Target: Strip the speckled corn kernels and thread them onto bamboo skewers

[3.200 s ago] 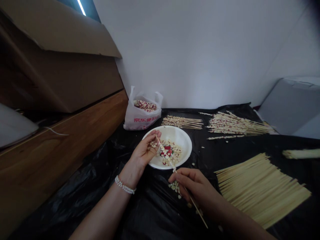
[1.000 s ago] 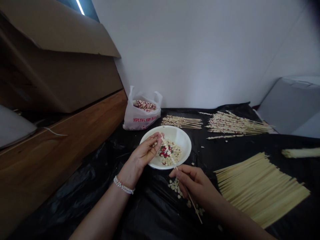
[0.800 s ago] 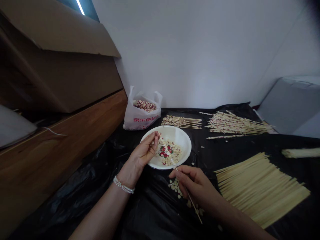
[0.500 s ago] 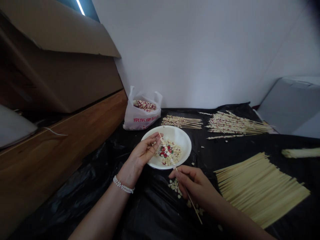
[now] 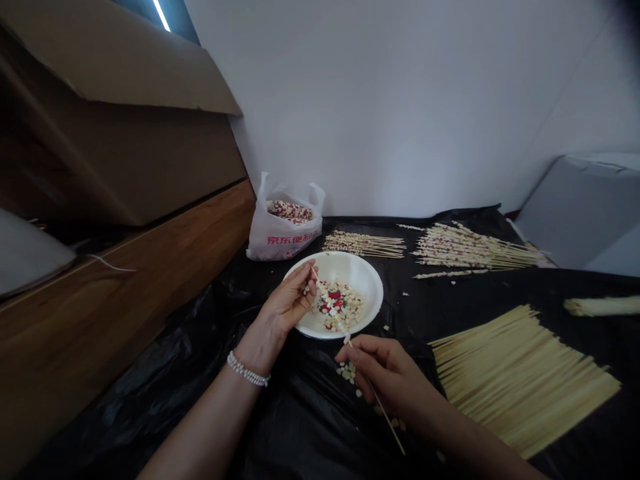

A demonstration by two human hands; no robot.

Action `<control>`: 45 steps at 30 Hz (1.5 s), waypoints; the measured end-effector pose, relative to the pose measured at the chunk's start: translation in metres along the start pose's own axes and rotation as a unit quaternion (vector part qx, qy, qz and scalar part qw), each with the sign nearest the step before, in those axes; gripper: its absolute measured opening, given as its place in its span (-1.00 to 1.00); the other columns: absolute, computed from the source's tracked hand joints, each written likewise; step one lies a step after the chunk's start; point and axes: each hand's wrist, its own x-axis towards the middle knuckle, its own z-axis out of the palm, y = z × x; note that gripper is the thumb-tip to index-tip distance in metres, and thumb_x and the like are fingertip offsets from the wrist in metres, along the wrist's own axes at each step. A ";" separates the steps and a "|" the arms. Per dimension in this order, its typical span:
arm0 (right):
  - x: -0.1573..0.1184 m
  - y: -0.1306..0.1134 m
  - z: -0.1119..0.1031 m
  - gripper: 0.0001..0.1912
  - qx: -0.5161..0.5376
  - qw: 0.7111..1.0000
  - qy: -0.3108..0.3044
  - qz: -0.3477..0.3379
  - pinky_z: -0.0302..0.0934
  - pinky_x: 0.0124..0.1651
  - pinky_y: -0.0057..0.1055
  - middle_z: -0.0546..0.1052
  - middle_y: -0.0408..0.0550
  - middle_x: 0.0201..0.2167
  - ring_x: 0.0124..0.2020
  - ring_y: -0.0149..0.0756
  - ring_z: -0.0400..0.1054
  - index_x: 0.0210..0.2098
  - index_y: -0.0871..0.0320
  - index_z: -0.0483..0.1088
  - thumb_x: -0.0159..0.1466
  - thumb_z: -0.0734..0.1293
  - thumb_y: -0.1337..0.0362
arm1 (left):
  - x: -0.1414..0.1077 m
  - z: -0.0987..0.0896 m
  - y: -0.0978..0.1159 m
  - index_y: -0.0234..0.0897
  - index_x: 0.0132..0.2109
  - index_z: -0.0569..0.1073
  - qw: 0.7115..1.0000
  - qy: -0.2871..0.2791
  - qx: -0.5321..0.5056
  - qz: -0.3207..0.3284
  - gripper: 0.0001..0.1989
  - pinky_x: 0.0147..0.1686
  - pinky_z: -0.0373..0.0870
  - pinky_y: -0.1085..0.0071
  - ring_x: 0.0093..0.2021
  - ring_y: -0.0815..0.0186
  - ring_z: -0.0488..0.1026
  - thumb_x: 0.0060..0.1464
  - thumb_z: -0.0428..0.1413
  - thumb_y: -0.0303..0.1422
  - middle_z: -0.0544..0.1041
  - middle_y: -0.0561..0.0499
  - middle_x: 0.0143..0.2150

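Note:
My right hand (image 5: 377, 370) pinches a thin wooden skewer (image 5: 389, 421), which slants up and left over a white bowl (image 5: 371, 283). Pale kernels, apparently corn, are threaded along the skewer's upper part. My left hand (image 5: 290, 303), with a beaded bracelet on its wrist, has its fingertips closed around the skewer's far tip at the bowl's left side. A few kernels seem to lie in its curled fingers. Inside the bowl are loose pale and dark-red kernels (image 5: 347, 313) over a red printed pattern. More pale kernels (image 5: 346, 373) lie on the black plastic sheet beside my right hand.
Bare skewers (image 5: 525, 380) are spread at the right. Loaded skewers (image 5: 455, 247) lie in piles at the back, another pile (image 5: 345, 243) behind the bowl. A white plastic bag (image 5: 285, 241) holds mottled red-and-white pieces. A cardboard box (image 5: 165, 153) stands left, a grey box (image 5: 585, 207) right.
My left hand has shifted slightly left and up with the skewer's tip. My right hand has moved a little down, still holding the skewer.

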 end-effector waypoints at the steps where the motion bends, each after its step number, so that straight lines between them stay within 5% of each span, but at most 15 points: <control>1: 0.000 0.000 0.000 -0.68 0.003 1.000 0.000 0.002 -0.17 -0.63 -0.52 0.23 -0.32 -0.78 -0.74 -0.51 -0.02 -0.32 0.19 0.44 0.29 0.23 0.06 | 0.000 0.000 0.000 -0.37 0.04 0.48 1.000 0.002 -0.003 -0.002 -0.71 -0.51 0.44 0.68 -0.50 0.49 0.50 0.19 0.06 -0.58 0.56 0.01 -0.40; 6: 0.001 0.001 -0.001 -0.67 -0.001 1.000 0.005 -0.005 -0.17 -0.62 -0.52 0.25 -0.30 -0.77 -0.73 -0.52 -0.02 -0.33 0.19 0.45 0.28 0.25 0.05 | -0.001 0.001 0.000 -0.31 0.10 0.45 1.000 0.019 -0.008 -0.002 -0.60 -0.38 0.48 0.65 -0.41 0.47 0.52 0.15 0.05 -0.65 0.58 0.00 -0.32; 22: 0.001 0.005 0.001 -0.67 0.012 1.000 0.001 0.014 -0.16 -0.62 -0.52 0.24 -0.32 -0.78 -0.74 -0.50 -0.03 -0.34 0.16 0.45 0.26 0.27 0.01 | -0.001 -0.002 -0.003 -0.39 -0.11 0.51 0.997 -0.009 0.050 0.050 -0.79 -0.35 0.51 0.64 -0.26 0.40 0.58 0.11 0.12 -0.63 0.59 -0.11 -0.17; 31: 0.002 0.004 0.001 -0.67 0.016 1.000 0.001 0.022 -0.21 -0.66 -0.52 0.24 -0.31 -0.78 -0.76 -0.52 -0.05 -0.33 0.17 0.44 0.25 0.26 0.02 | -0.005 0.007 0.000 -0.37 0.01 0.48 0.999 0.031 0.023 0.006 -0.71 -0.41 0.48 0.66 -0.35 0.42 0.57 0.15 0.09 -0.60 0.61 -0.08 -0.24; 45: 0.001 0.006 0.000 -0.71 0.021 1.000 -0.005 0.006 -0.20 -0.66 -0.53 0.21 -0.33 -0.78 -0.75 -0.52 -0.04 -0.32 0.19 0.44 0.29 0.25 0.09 | -0.004 0.004 0.001 -0.38 -0.16 0.52 0.999 0.029 0.029 0.019 -0.86 -0.45 0.45 0.64 -0.41 0.46 0.53 0.16 0.10 -0.57 0.59 -0.05 -0.28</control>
